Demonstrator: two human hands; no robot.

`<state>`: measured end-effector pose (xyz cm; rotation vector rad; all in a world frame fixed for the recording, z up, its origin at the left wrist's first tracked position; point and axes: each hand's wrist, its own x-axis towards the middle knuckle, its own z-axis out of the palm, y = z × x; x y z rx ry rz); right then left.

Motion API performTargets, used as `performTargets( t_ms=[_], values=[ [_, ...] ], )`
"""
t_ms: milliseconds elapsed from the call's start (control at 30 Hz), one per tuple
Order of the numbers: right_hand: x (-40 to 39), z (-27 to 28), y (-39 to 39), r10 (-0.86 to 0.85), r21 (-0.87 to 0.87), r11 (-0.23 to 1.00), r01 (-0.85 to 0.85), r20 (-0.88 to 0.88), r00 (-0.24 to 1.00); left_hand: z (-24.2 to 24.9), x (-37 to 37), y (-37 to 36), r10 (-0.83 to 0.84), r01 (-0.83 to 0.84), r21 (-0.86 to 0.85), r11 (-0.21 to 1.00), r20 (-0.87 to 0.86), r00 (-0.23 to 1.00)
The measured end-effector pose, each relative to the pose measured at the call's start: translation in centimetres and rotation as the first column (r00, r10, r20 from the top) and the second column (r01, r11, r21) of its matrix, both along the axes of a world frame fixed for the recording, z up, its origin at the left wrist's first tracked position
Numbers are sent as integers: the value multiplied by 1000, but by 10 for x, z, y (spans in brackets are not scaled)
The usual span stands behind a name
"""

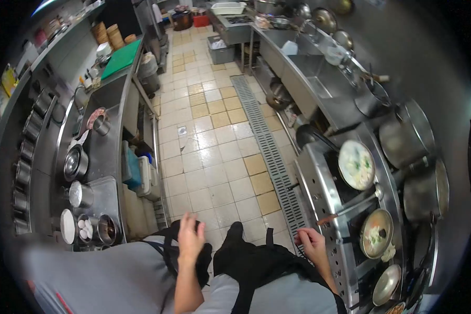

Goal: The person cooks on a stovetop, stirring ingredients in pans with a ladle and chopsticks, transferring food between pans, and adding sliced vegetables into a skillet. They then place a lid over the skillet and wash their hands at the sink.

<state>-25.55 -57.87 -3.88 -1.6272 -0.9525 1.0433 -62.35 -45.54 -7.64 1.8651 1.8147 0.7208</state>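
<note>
My left hand (pixel 191 236) is raised over the tiled floor with its fingers stretched out, holding nothing. Low beside the stove front is my right hand (pixel 311 243), its fingers curled in; whatever they may hold is hidden. Just above it, apart from the fingers, is the wooden handle end of a long metal cooking utensil (pixel 350 206) lying across the stove (pixel 319 172). A pan of pale food with green bits (pixel 357 165) sits on the far burner. Nearer stands a pan under a glass lid with a black knob (pixel 377 234), then a shallow metal pan (pixel 387 285).
A person in a grey shirt (pixel 115 272) stands close on my left. The left counter holds a metal tray (pixel 107 193), a bowl of eggs (pixel 85 228) and a green cutting board (pixel 122 58). Big pots (pixel 405 133) line the right wall. A floor drain grate (pixel 264 141) runs along the aisle.
</note>
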Motion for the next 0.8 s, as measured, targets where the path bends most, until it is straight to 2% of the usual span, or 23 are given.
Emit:
performTargets(
  t_ms=[67, 133, 167, 200, 300, 367, 400, 500, 600, 633, 700, 767, 800],
  values=[
    [-17, 9, 48, 139, 45, 989, -140, 36, 990, -1, -5, 11, -12, 13, -36, 999, 32, 999],
    [-20, 3, 91, 262, 58, 955, -292, 298, 918, 10, -14, 25, 21, -20, -67, 998, 24, 999],
    [-15, -21, 103, 229, 56, 967, -250, 245, 942, 13, -20, 34, 56, -53, -70, 996, 49, 997],
    [-19, -21, 118, 194, 84, 974, -210, 166, 967, 17, -26, 43, 81, -80, -58, 995, 1, 997],
    [-17, -33, 158, 182, 148, 969, -199, 123, 976, 34, -38, 83, 139, -137, -45, 989, 41, 989],
    [-20, -34, 186, 89, 199, 976, -94, 31, 996, 48, -39, 113, 142, -136, -70, 988, 83, 986],
    [-20, -36, 205, 98, 199, 975, -101, 26, 995, 51, -39, 131, 150, -145, -69, 987, 78, 986],
    [-12, -43, 254, 48, 287, 957, -46, -2, 999, 55, -28, 184, 86, -86, -3, 996, 105, 991],
    [2, -39, 302, 0, 301, 954, 15, -50, 999, 56, -15, 247, 38, -41, 25, 999, 116, 992],
    [11, -46, 318, -37, 282, 958, 50, -52, 998, 48, -14, 268, 29, -32, 36, 999, 90, 996],
    [30, -51, 352, 4, 258, 966, 13, -65, 998, 37, -21, 308, 53, -56, 57, 997, 53, 997],
    [50, -59, 396, 5, 255, 967, 19, -93, 996, 28, -40, 344, 127, -135, -141, 981, -70, 989],
    [57, -62, 420, 2, 270, 963, 27, -104, 995, 3, -55, 355, 182, -198, -140, 970, -117, 976]
  ],
)
